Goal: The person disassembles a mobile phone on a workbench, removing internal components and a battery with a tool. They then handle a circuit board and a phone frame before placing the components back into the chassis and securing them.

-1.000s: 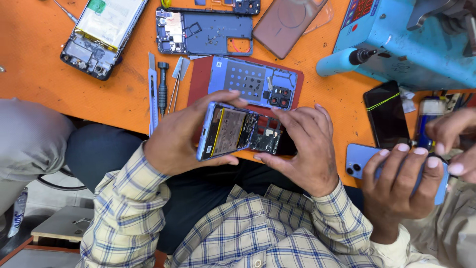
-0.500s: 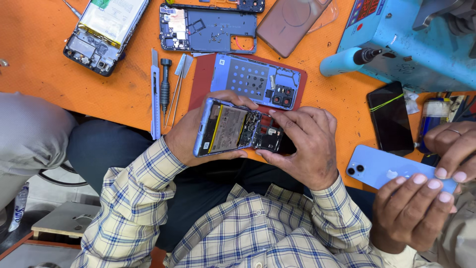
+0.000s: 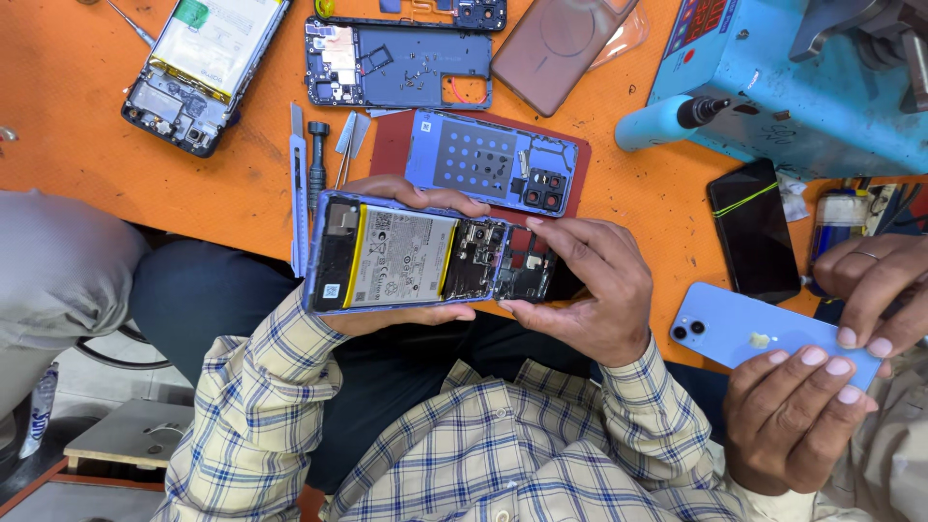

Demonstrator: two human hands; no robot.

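Note:
I hold an opened phone [image 3: 425, 257] with a blue frame over my lap, its battery and circuit board facing up. My left hand [image 3: 406, 319] cradles it from beneath, fingertips curling over its far edge. My right hand [image 3: 590, 290] grips the camera end, thumb and fingers pinching the board area. Just beyond it on the orange table [image 3: 193, 193] lies the phone's blue back cover [image 3: 493, 159] on a red mat [image 3: 391, 145].
Another opened phone [image 3: 198, 68] and a dark frame [image 3: 396, 63] lie at the table's far side, with a brown case [image 3: 561, 43]. A screwdriver [image 3: 317, 155] and blade tools lie left of the mat. A blue machine [image 3: 793, 87] stands right. Another person's hands hold a light blue phone [image 3: 764, 333].
The opened phone now sits closer to the camera and a little further left. The other person's light blue phone has tilted and shifted slightly to the right.

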